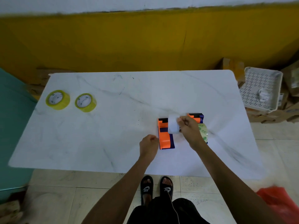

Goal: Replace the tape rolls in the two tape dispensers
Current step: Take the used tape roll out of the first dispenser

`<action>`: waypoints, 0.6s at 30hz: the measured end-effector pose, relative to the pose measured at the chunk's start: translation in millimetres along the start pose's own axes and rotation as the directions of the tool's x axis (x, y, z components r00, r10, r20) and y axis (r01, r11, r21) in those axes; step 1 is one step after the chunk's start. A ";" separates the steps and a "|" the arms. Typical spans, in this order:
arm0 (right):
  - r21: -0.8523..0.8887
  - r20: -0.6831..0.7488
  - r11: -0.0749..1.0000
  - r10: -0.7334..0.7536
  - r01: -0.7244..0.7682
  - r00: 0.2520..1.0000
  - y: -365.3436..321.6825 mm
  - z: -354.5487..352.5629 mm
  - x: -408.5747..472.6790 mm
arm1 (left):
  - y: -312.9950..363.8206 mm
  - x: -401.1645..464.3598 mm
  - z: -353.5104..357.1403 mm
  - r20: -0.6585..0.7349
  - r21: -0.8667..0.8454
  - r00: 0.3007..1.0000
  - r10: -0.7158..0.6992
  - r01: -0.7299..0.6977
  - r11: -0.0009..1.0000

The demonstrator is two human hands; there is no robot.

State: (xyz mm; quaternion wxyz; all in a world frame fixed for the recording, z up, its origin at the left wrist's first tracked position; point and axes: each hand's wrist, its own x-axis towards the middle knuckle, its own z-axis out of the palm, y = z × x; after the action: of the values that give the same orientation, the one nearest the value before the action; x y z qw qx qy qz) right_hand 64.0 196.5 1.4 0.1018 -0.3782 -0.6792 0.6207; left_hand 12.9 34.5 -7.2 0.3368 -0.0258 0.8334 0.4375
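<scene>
right hand point(188, 129): your fingers pinch the right side of a white tape roll point(173, 124) that stands on edge in the near-left orange dispenser point(165, 137); whether it sits in the cradle or is lifted off it, the view does not tell.
left hand point(149, 143): clenched in a loose fist with nothing in it, resting at the left edge of the orange dispenser, just beside its near end.
second dispenser point(196, 118): orange and dark blue, just right of and a little farther than the first; your right hand and wrist cover most of it.
clear roll point(203, 132): a pale greenish roll shows past your right wrist, at the second dispenser; whether it is seated there is hidden.
spare rolls: two yellow tape rolls lie flat at the far left of the table, the left yellow roll point(57, 99) and the right yellow roll point(85, 102) side by side, near each other but apart, well away from both dispensers.
table point(113, 126): white marbled top, bare between the yellow rolls and the dispensers; nothing lies between your hands and the spares.
around the table: a white perforated tray point(262, 89) sits off the far right corner among cardboard boxes point(233, 67); a red bag point(279, 202) lies on the floor at the near right; a teal surface point(13, 110) stands along the left edge; a yellow wall point(129, 41) runs behind.
below: your feet in black sandals point(156, 186) stand on the tiled floor at the near edge.
</scene>
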 end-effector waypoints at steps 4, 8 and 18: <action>0.035 0.069 0.999 -0.024 0.021 0.997 -16.4 13.6 6.0 | 23.0 12.4 -27.6 -0.105 -0.007 0.994 0.023 -0.024 1.000; 0.040 0.139 0.998 -0.051 0.046 0.989 -32.6 41.7 13.2 | 51.3 25.8 -72.2 -0.217 0.018 0.972 0.087 -0.085 0.996; 0.042 0.364 0.995 -0.101 0.092 0.926 -93.0 171.5 1.7 | 27.0 26.2 -192.7 -0.411 -0.020 0.906 0.104 -0.122 0.992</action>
State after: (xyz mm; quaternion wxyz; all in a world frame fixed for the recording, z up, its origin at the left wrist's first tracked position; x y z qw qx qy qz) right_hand -77.4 71.4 50.7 0.0085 -0.2211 -0.6966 0.6825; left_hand -120.2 -86.1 71.8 0.1285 -0.0760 0.8754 0.4598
